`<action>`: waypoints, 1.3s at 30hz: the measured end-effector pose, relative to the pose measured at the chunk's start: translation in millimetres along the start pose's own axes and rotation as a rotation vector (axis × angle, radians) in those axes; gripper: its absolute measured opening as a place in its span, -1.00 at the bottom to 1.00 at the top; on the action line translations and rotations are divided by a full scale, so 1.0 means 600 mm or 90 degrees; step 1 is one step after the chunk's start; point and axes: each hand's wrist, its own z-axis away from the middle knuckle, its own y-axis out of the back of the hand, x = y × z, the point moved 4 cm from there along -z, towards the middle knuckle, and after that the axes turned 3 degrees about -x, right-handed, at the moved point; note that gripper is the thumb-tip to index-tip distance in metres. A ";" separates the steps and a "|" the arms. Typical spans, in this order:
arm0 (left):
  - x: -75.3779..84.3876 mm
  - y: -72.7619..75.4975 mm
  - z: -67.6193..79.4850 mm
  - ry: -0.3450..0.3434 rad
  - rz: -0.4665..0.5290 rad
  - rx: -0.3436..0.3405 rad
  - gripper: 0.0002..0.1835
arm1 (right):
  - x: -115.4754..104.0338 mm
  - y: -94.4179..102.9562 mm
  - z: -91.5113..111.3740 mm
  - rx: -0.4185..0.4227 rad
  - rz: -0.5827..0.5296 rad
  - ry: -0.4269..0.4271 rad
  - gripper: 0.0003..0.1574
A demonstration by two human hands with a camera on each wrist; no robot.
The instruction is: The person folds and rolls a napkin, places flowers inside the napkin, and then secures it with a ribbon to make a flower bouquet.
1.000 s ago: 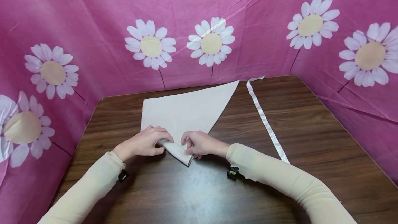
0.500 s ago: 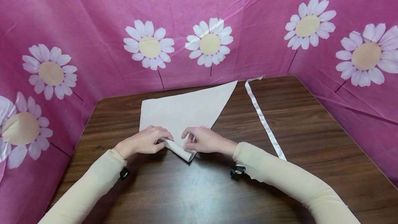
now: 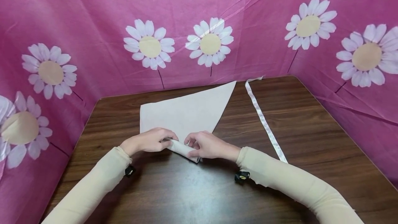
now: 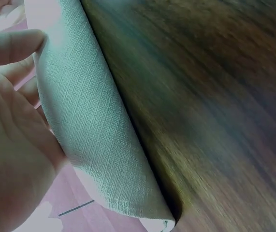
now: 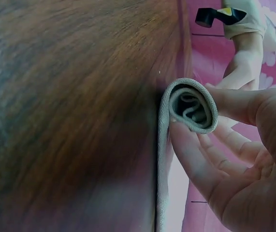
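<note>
A pale woven cloth (image 3: 186,110) lies on the table, its far side flat and tapering to a point at the back right. Its near edge is rolled into a slanting tube. My left hand (image 3: 150,140) holds the left part of this roll; in the left wrist view the thumb (image 4: 17,47) lies against the cloth, the fingers partly hidden behind it. At the roll's right end, my right hand (image 3: 211,145) grips the tube between thumb and fingers. The right wrist view looks into the open end of the cloth roll (image 5: 191,106), where layers spiral inward.
A narrow white ribbon (image 3: 264,120) stretches along the right side of the brown wooden table (image 3: 140,189). Behind and beside the table hangs a pink curtain (image 3: 99,16) printed with large daisies.
Both hands have shifted slightly to the right along with the roll, whose right end has also moved right. The cloth's far left corner has drawn a little nearer. The ribbon stays put.
</note>
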 end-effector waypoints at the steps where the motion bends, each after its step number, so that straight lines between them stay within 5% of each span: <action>1: 0.000 -0.001 0.000 0.005 0.002 -0.004 -0.74 | 0.002 0.000 0.000 -0.003 -0.001 -0.003 -0.63; 7: 0.001 -0.004 -0.004 0.021 0.012 -0.021 -0.71 | 0.010 -0.001 -0.001 -0.025 -0.041 -0.042 -0.65; 17: -0.007 -0.006 -0.008 0.012 0.010 -0.007 -0.72 | 0.023 -0.004 -0.002 -0.077 -0.222 -0.095 -0.72; 23: -0.011 -0.005 -0.009 0.001 0.029 0.002 -0.70 | 0.027 -0.001 -0.003 -0.088 -0.245 -0.116 -0.72; 31: -0.023 -0.001 -0.015 -0.081 0.048 0.057 -0.69 | 0.038 0.002 -0.007 -0.083 -0.221 -0.135 -0.70; 39: -0.011 0.009 -0.017 -0.106 -0.007 0.108 -0.64 | 0.050 0.004 -0.010 -0.080 -0.170 -0.133 -0.71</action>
